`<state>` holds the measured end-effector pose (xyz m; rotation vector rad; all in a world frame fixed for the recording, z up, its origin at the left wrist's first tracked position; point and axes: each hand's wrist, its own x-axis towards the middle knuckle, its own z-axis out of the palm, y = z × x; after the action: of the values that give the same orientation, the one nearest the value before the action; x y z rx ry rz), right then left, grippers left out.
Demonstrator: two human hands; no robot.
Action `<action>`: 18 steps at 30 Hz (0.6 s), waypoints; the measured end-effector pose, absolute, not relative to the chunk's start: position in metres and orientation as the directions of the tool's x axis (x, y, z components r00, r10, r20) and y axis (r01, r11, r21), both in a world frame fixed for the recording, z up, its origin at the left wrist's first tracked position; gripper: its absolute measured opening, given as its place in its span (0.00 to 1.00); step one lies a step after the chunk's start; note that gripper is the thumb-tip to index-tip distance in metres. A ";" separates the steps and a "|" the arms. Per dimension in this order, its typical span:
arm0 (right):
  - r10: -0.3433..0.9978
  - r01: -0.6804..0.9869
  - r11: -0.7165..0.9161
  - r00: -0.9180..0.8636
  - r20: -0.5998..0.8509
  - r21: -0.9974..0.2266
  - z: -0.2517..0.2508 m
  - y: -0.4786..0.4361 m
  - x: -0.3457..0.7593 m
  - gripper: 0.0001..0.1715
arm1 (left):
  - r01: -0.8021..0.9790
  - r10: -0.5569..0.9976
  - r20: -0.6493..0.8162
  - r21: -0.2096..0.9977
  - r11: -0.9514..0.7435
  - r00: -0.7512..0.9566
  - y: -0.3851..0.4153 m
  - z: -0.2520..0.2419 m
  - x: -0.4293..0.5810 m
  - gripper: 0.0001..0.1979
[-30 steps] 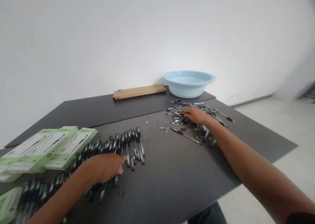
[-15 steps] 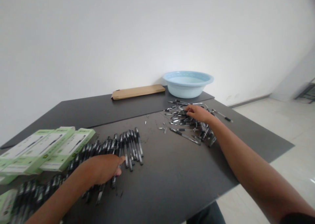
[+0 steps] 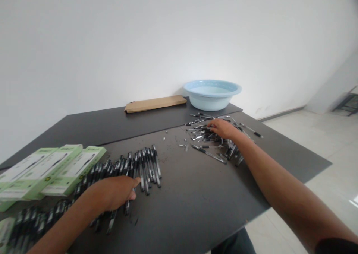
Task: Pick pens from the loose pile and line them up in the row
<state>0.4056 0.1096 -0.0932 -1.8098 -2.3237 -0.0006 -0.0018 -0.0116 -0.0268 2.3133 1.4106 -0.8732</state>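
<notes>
1. Head view: resting the left hand across rowed pens, seemingly steadying their alignment; not revealing whether gripping or merely pressing.
2. Resting the right hand fingers-down in a jumbled pen pile, likely owing to the overlap; not showing whether pinching any.
3. Seeing the blue basin beyond the right hand, presumably out of its way.

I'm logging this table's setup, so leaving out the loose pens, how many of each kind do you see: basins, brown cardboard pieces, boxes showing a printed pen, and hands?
Blue basin: 1
Brown cardboard piece: 1
Green-and-white boxes showing a printed pen: 3
Hands, left hand and right hand: 2
Total: 7
</notes>
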 end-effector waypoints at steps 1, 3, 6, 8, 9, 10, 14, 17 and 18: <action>0.962 0.963 0.245 -0.227 0.149 -0.115 -0.091 0.108 0.405 0.16 | 0.880 0.690 -0.653 -0.074 -0.468 0.312 -0.012 -0.026 -0.001 0.28; 0.965 0.964 0.244 -0.230 0.128 -0.109 -0.088 0.105 0.404 0.14 | 0.886 0.686 -0.659 -0.066 -0.459 0.306 -0.012 -0.024 0.001 0.28; 0.962 0.957 0.270 -0.263 0.078 -0.104 -0.087 0.103 0.399 0.13 | 0.882 0.689 -0.652 -0.064 -0.467 0.317 -0.012 -0.026 0.000 0.28; 0.958 0.953 0.286 -0.283 0.046 -0.101 -0.088 0.103 0.397 0.13 | 0.883 0.694 -0.648 -0.072 -0.465 0.312 -0.011 -0.028 -0.002 0.28; 0.957 0.951 0.292 -0.290 0.032 -0.098 -0.089 0.103 0.396 0.13 | 0.884 0.698 -0.647 -0.078 -0.461 0.307 -0.011 -0.029 -0.002 0.28; 0.955 0.951 0.295 -0.295 0.019 -0.096 -0.090 0.104 0.395 0.13 | 0.884 0.700 -0.647 -0.083 -0.459 0.303 -0.010 -0.029 -0.002 0.28; 0.958 0.956 0.282 -0.285 -0.018 -0.082 -0.092 0.106 0.398 0.12 | 0.881 0.708 -0.635 -0.090 -0.464 0.309 -0.011 -0.029 0.000 0.28; 0.964 0.963 0.262 -0.264 -0.034 -0.068 -0.092 0.106 0.399 0.12 | 0.878 0.707 -0.636 -0.093 -0.469 0.310 -0.011 -0.030 -0.001 0.27; 0.966 0.965 0.254 -0.257 -0.037 -0.062 -0.092 0.106 0.399 0.13 | 0.879 0.713 -0.620 -0.079 -0.471 0.327 -0.011 -0.031 -0.002 0.27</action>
<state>0.3991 0.1060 -0.0918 -1.9100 -2.4808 0.1124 -0.0019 -0.0111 -0.0307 2.3233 1.4345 -0.8723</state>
